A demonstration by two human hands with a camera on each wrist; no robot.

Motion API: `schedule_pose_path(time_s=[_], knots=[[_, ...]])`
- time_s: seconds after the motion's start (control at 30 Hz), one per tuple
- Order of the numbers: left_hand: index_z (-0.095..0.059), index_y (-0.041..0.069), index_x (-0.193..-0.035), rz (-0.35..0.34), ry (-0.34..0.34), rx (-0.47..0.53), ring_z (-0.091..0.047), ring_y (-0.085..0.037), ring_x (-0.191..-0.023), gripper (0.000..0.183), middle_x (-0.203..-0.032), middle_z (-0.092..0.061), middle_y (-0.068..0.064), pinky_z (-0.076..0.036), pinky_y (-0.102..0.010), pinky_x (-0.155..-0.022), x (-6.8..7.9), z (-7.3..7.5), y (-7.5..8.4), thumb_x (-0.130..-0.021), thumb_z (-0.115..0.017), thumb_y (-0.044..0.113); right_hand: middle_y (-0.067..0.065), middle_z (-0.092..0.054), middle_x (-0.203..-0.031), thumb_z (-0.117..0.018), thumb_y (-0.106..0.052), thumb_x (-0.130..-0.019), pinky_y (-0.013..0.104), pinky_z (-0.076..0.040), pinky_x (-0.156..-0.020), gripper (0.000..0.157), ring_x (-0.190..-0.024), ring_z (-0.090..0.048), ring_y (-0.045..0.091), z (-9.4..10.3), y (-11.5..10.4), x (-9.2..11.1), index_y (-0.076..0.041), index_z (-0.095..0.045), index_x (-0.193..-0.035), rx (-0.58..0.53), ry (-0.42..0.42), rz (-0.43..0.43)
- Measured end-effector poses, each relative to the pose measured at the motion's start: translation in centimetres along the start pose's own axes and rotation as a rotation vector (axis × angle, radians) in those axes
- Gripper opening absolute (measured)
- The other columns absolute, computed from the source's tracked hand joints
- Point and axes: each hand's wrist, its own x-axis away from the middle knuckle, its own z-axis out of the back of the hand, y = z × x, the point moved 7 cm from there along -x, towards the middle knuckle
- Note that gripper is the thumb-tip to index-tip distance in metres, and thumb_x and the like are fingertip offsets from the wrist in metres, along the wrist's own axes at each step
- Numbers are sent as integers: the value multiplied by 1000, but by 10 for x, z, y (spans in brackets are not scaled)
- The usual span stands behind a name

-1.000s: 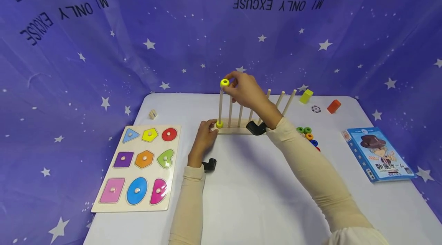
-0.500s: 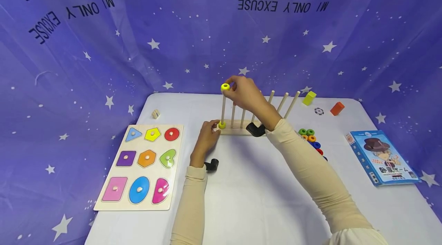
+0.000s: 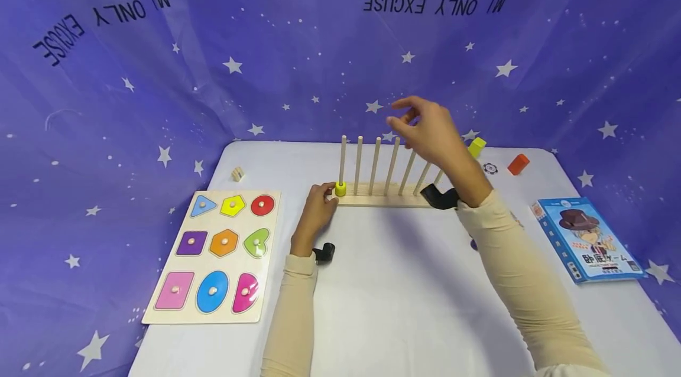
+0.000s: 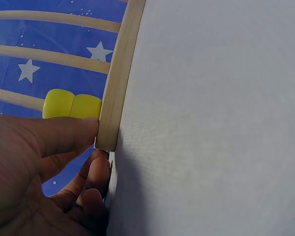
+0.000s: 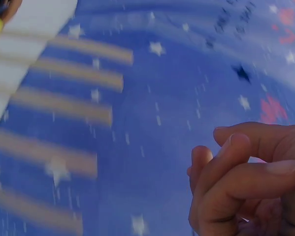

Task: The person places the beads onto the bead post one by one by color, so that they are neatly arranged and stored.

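Mid-frame, the beads (image 3: 340, 191) are bright yellow; the backdrop (image 3: 314, 28) across the top, purple (scattered white stars (image 3: 232, 65), black lettering (image 3: 396, 5)); the tabletop (image 3: 383, 294), white.

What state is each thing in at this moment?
Left hand: gripping one end of the peg stand
Right hand: raised, holding nothing
Peg stand: upright
Yellow beads: stacked on the leftmost peg
Second peg: bare
Puzzle board: all nine pieces seated
Blue box: lying flat, picture up
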Motion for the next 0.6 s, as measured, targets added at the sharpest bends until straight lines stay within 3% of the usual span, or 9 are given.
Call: schedule_pose_path(time_s=[0.17, 0.3, 0.47, 0.6], knots=[[-55, 6, -132, 25, -9, 7, -50, -21, -89, 42, -112, -52, -15, -47, -31, -77, -3, -1, -2, -90, -61, 5, 7, -59, -98, -55, -46, -93, 31, -53, -54, 50, -69, -62, 22, 56, 52, 37, -17, -53, -134, 29, 119, -88], [-54, 7, -133, 45, -27, 15, -49, -21, -90, 42, -113, -51, -13, -46, -31, -77, -4, -2, -5, -91, -60, 6, 8, -56, -98, -54, -48, -93, 30, -51, -49, 54, -65, -60, 21, 79, 110, 73, -17, -50, -136, 16, 178, -186], [-54, 8, -133, 51, -24, 19, -49, -21, -92, 43, -113, -51, -12, -44, -31, -77, -4, -3, -6, -91, -59, 5, 11, -51, -99, -53, -46, -94, 30, -51, -48, 54, -66, -56, 22, 66, 195, 119, -12, -45, -135, -2, 163, -297], [-54, 8, -134, 58, -30, 14, -49, -21, -92, 44, -114, -51, -12, -44, -31, -77, -4, -6, -5, -91, -59, 4, 16, -48, -99, -54, -35, -96, 31, -52, -49, 52, -69, -54, 25, 34, 259, 156, -4, -39, -135, -54, 46, -391]])
